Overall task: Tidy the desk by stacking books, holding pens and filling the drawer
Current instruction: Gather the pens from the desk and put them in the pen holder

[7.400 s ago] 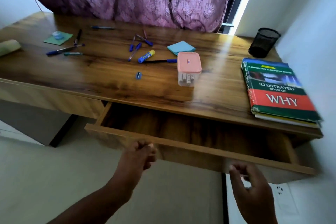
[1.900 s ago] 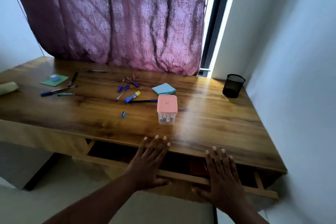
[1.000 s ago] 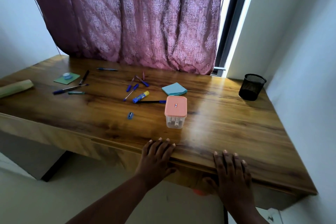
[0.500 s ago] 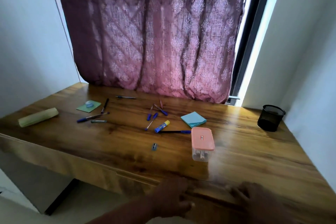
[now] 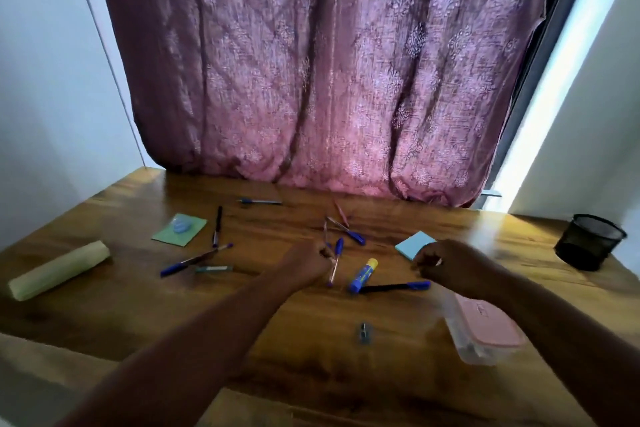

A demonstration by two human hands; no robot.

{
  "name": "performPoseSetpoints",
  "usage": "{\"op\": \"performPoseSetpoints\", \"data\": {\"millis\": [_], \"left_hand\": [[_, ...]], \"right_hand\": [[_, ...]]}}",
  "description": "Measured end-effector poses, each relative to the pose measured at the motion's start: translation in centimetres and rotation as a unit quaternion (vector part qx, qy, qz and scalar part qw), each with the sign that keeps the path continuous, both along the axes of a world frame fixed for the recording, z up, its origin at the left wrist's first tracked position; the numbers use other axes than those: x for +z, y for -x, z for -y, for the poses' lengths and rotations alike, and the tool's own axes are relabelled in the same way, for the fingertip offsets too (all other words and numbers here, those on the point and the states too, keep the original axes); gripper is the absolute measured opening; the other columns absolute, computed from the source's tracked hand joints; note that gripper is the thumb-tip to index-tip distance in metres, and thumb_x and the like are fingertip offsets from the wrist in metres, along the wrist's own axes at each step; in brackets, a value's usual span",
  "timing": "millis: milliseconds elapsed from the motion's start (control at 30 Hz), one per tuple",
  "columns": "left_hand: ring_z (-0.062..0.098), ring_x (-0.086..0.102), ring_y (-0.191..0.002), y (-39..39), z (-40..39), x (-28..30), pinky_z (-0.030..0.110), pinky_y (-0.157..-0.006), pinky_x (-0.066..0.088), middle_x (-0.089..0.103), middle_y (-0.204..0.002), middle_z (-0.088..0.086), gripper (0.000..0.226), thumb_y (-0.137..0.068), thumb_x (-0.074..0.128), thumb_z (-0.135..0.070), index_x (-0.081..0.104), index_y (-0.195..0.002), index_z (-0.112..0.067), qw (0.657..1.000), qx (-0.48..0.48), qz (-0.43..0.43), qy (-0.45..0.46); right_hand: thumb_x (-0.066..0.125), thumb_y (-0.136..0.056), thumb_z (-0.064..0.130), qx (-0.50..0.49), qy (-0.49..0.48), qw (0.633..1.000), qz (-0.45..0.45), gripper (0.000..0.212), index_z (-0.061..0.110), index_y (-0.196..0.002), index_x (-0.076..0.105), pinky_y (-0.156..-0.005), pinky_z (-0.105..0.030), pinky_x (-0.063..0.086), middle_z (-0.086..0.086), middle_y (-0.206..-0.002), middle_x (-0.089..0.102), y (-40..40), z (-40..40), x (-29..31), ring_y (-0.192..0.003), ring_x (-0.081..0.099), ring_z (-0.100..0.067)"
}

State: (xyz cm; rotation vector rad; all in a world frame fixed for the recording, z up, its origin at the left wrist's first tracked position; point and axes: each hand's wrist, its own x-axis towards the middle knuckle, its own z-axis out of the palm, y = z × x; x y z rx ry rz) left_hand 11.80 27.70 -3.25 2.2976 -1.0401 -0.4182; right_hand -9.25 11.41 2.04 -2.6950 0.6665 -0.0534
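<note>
Pens (image 5: 341, 246) lie scattered mid-desk; drawer's now pushed shut, books gone from the top (inside, presumably). Left hand (image 5: 306, 262) has come forward and pinches a blue-capped pen (image 5: 334, 265); right hand (image 5: 441, 262) curled near blue sticky notes (image 5: 414, 243), grip unclear. Mesh pen holder (image 5: 588, 241) far right.

No readable text. Small mark on pink lid (image 5: 485, 324) of box, blurred, illegible. Print on glue stick (image 5: 363, 275) label too small to read.
</note>
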Motion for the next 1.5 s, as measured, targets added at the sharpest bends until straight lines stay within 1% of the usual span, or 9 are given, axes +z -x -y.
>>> {"op": "performPoseSetpoints", "data": {"millis": [133, 467, 633, 833, 933, 1067, 1133, 1233, 1500], "left_hand": [[0.026, 0.064, -0.097, -1.9, 4.5, -0.3, 0.028, -0.072, 0.043, 0.07, -0.099, 0.012, 0.019, -0.083, 0.067, -0.029, 0.069, -0.087, -0.011, 1.0, 0.007, 0.017, -0.006], [0.029, 0.06, -0.111, -4.0, 12.5, -2.2, 0.036, -0.092, 0.049, 0.064, -0.12, 0.012, 0.048, -0.08, 0.069, -0.042, 0.062, -0.116, -0.011, 0.972, 0.042, 0.163, -0.167], [0.028, 0.05, -0.125, -4.2, 13.5, -3.0, 0.037, -0.101, 0.043, 0.05, -0.138, 0.012, 0.074, -0.077, 0.076, -0.038, 0.044, -0.137, -0.01, 0.958, 0.05, 0.146, -0.24], [0.029, 0.055, -0.119, -4.1, 13.8, -2.5, 0.035, -0.096, 0.045, 0.056, -0.129, 0.014, 0.041, -0.087, 0.062, -0.026, 0.057, -0.123, -0.008, 0.956, 0.039, 0.154, -0.247], [0.024, 0.063, -0.101, -4.3, 13.3, 0.0, 0.026, -0.074, 0.046, 0.067, -0.114, 0.012, 0.03, -0.083, 0.063, -0.02, 0.066, -0.111, -0.012, 0.968, -0.006, 0.108, -0.228], [0.013, 0.055, -0.047, -5.0, 14.3, 7.0, 0.02, -0.042, 0.039, 0.067, -0.063, 0.008, 0.008, -0.074, 0.072, -0.014, 0.067, -0.069, -0.01, 0.992, -0.057, -0.009, -0.11], [0.012, 0.054, -0.042, -4.6, 15.7, 9.8, 0.019, -0.045, 0.04, 0.066, -0.053, 0.005, 0.011, -0.074, 0.073, -0.011, 0.068, -0.066, -0.006, 0.991, -0.077, -0.109, -0.023], [0.018, 0.065, -0.054, -2.2, 17.9, 14.2, 0.018, -0.047, 0.044, 0.072, -0.074, 0.012, 0.003, -0.079, 0.069, -0.007, 0.066, -0.078, -0.008, 0.96, -0.164, -0.213, 0.077], [0.017, 0.063, -0.056, 10.1, 31.6, 19.0, 0.024, -0.058, 0.051, 0.067, -0.07, 0.007, 0.019, -0.077, 0.07, 0.0, 0.059, -0.079, -0.014, 0.903, -0.279, -0.254, 0.208]], "right_hand": [[0.062, -0.081, 0.025, 0.046, 0.078, 0.988, -0.127, 0.022, 0.029, -0.102, 0.07, -0.089, -0.028, 0.046, 0.009, -0.106, 0.068, -3.3, 2.3, -1.9, -0.103, 0.059, -0.008], [0.074, -0.076, 0.036, 0.106, 0.089, 0.926, -0.351, 0.056, 0.016, -0.124, 0.054, -0.08, -0.027, 0.039, -0.004, -0.124, 0.058, -8.0, 8.2, -4.4, -0.114, 0.053, -0.021], [0.072, -0.079, 0.033, 0.165, 0.103, 0.908, -0.371, 0.046, 0.016, -0.118, 0.056, -0.075, -0.028, 0.038, -0.005, -0.122, 0.059, -8.7, 9.1, -5.4, -0.112, 0.053, -0.023], [0.071, -0.08, 0.03, 0.193, 0.057, 0.919, -0.338, 0.041, 0.014, -0.115, 0.058, -0.081, -0.026, 0.038, -0.003, -0.118, 0.059, -8.5, 10.2, -5.2, -0.112, 0.052, -0.02], [0.076, -0.075, 0.023, 0.161, -0.024, 0.949, -0.271, 0.021, 0.022, -0.093, 0.064, -0.058, -0.017, 0.037, 0.008, -0.085, 0.059, -7.7, 11.2, -3.3, -0.078, 0.054, -0.007], [0.077, -0.072, 0.002, 0.059, -0.189, 0.976, -0.087, 0.024, 0.022, -0.077, 0.063, -0.065, -0.03, 0.049, -0.006, -0.079, 0.069, -4.3, 13.3, 1.2, -0.071, 0.06, -0.014], [0.069, -0.074, -0.008, 0.009, -0.224, 0.974, -0.015, 0.02, 0.009, -0.082, 0.065, -0.056, -0.027, 0.047, -0.015, -0.075, 0.067, -2.0, 14.5, 4.4, -0.064, 0.059, -0.021], [0.067, -0.073, -0.011, -0.081, -0.223, 0.966, 0.101, 0.018, 0.004, -0.082, 0.065, -0.053, -0.025, 0.051, -0.019, -0.074, 0.067, 2.2, 15.9, 9.7, -0.057, 0.061, -0.02], [0.08, -0.07, 0.003, -0.291, -0.129, 0.873, 0.368, 0.036, 0.004, -0.096, 0.055, -0.063, -0.038, 0.053, -0.018, -0.079, 0.062, 14.6, 22.4, 17.9, -0.059, 0.06, -0.029]]}}
